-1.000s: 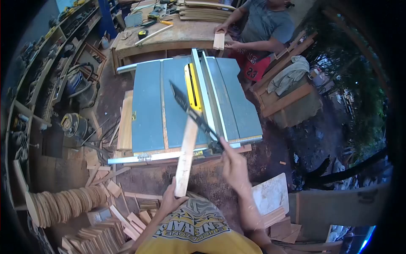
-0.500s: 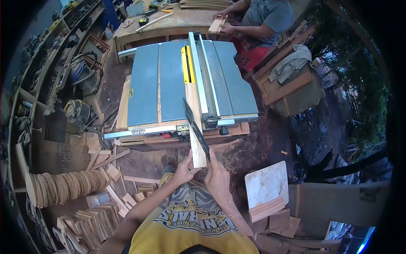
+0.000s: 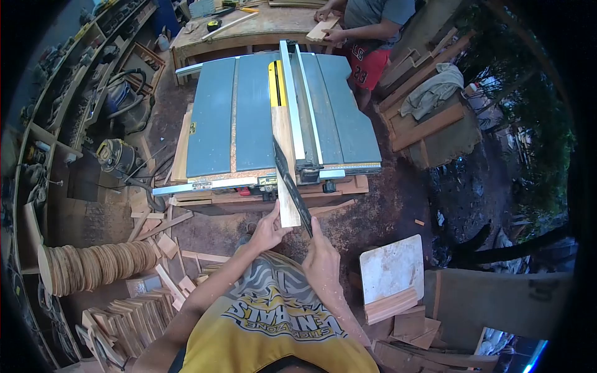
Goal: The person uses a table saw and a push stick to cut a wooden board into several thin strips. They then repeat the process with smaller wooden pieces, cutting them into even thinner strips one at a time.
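As my left grip (image 3: pixel 268 233) pinches the board (image 3: pixel 282 127) and right grip (image 3: pixel 321 253) clasps the stick (image 3: pixel 289 180), uneven pressure could skew the board.

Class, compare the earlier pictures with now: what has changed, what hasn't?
The board has swung roughly into line with the fence, and the black stick has come down across it. The other person's wood piece has turned. Unchanged: the left hand holds the board's near end, the right hand the stick.
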